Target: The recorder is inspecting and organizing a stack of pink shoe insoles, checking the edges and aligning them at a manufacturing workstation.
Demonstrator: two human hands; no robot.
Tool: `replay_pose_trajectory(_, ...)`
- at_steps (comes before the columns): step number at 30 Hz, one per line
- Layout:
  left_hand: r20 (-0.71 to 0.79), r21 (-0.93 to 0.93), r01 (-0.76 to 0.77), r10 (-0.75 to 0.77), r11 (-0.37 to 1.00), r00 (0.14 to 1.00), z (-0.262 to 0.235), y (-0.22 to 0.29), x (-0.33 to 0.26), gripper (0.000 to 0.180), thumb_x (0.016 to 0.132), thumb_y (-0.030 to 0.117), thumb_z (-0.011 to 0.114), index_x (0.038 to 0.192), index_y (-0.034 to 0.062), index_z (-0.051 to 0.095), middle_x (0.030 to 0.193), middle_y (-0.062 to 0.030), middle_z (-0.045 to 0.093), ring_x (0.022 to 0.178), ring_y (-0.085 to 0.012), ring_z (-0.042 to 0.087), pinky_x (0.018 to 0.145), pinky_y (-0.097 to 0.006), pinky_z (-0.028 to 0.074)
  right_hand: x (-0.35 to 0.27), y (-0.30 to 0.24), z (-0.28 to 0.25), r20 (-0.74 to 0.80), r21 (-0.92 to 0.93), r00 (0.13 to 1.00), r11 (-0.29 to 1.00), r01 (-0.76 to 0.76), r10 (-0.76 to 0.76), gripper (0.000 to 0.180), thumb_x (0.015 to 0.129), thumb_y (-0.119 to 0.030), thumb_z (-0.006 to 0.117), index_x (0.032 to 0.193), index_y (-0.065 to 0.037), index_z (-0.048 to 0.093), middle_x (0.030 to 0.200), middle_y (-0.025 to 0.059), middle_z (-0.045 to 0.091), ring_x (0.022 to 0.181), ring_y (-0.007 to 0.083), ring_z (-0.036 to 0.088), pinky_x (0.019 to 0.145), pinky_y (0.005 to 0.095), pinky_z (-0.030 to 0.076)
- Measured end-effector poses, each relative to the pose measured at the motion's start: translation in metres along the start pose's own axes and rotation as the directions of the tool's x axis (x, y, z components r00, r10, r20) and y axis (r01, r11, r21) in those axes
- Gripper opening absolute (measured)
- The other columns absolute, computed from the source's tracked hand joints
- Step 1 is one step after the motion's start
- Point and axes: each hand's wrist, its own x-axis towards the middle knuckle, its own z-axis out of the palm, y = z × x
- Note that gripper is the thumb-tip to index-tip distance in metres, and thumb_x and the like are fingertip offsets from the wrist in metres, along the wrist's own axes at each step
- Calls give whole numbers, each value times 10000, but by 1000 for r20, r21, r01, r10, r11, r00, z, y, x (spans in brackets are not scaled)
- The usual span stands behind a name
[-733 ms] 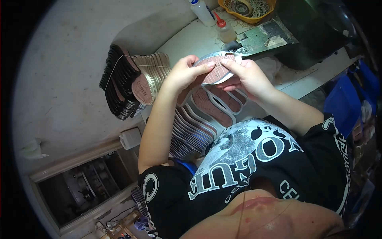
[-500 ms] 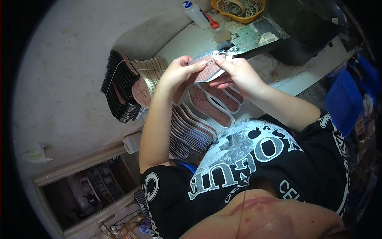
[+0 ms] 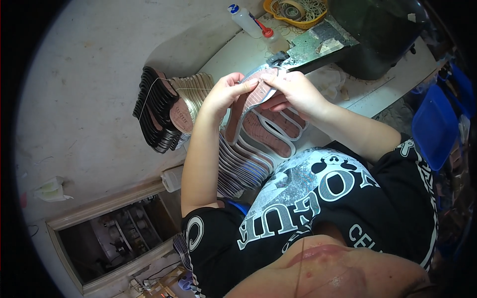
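Both my hands hold one pinkish-brown shoe insole [image 3: 238, 111] with a pale grey-white edge, in front of the machine's lit end. My left hand [image 3: 227, 93] pinches its left edge, thumb on the upper face. My right hand [image 3: 296, 94] grips its right edge, thumb on top and fingers curled beneath. The insole's lower end hangs down past my left wrist. Under the hands, a few loose insoles [image 3: 268, 138] with white rims lie on the table. A long row of overlapping insoles [image 3: 243, 169] fans out beside my left forearm.
Bundles of black-edged insoles [image 3: 150, 111] and cream-edged insoles [image 3: 201, 85] stand by the wall. A dark machine [image 3: 375, 44] with a worn green plate [image 3: 310, 44] occupies the table's far right. Behind are a white bottle [image 3: 247, 22], a red-capped bottle [image 3: 274, 42] and a yellow basket [image 3: 318, 21].
The held insole has tilted, so its lower end hangs further down and less of its upper face shows. Both hands keep their grip. The whole view has shifted slightly.
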Motion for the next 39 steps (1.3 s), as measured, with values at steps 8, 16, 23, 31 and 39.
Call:
replay_pose_trajectory(8,-3,-169,80,-82,982,997,21,3,-7,369,817,408,691,845,43,639,748,-32,649,608,-115,615,534,-265,512,1,1,-6,-24,9,999,1000,-30,30,401,925,-370,530,943,13,646,844,109,689,679,152,681,574,222,535)
replay_pose_trajectory(16,46,-76,233,-230,970,972,31,19,-13,508,813,497,663,786,-10,636,681,-101,651,545,-198,653,491,-295,547,-8,18,-27,132,-150,991,988,30,-10,295,899,-287,598,917,4,642,792,51,664,664,97,628,609,231,517)
replay_pose_trajectory(23,104,-48,200,-194,979,975,31,20,-18,565,846,517,611,740,-37,638,549,-99,605,452,-171,612,402,-248,489,-49,13,-28,201,-70,957,978,-199,209,285,947,-228,535,1096,16,544,837,91,654,668,115,633,614,243,528)
replay_pose_trajectory(31,1,-67,161,-161,985,987,33,17,-21,404,832,391,692,688,21,621,470,-15,530,346,-77,482,341,-191,383,-40,6,-37,241,-63,928,959,-278,285,326,957,-302,522,1086,-2,533,803,94,646,630,120,633,583,228,525)
replay_pose_trajectory(39,-112,-39,44,-48,998,993,19,15,-3,410,807,404,711,652,40,607,414,8,454,309,-63,390,323,-201,336,-34,-2,-40,181,-139,947,960,-244,266,327,959,-318,516,1036,-5,566,796,81,643,641,109,628,598,228,518)
